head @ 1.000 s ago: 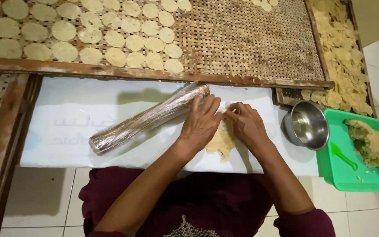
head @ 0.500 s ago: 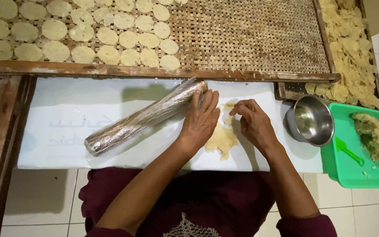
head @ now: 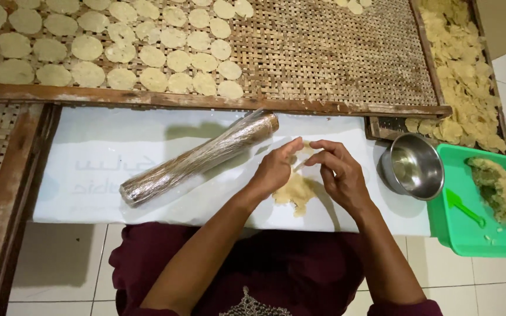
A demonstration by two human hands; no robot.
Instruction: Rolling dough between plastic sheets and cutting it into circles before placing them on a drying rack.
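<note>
Now both hands are lifted off the flattened pale dough sheet — left hand and right hand fingers pinched on a thin edge strip; plastic-wrapped rolling pin lies untouched.

Pale beige flattened dough sheet, ragged edges, lying flat on counter, 6 o'clock of the plastic-wrapped rolling pin's far end.

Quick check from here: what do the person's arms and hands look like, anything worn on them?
Both arms are bare from above the elbow down. The left hand and right hand wear no gloves, and no rings, watch or bracelets show. A dark maroon sleeve edge shows on the right upper arm, matching the maroon garment with pale embroidery at the chest.
</note>
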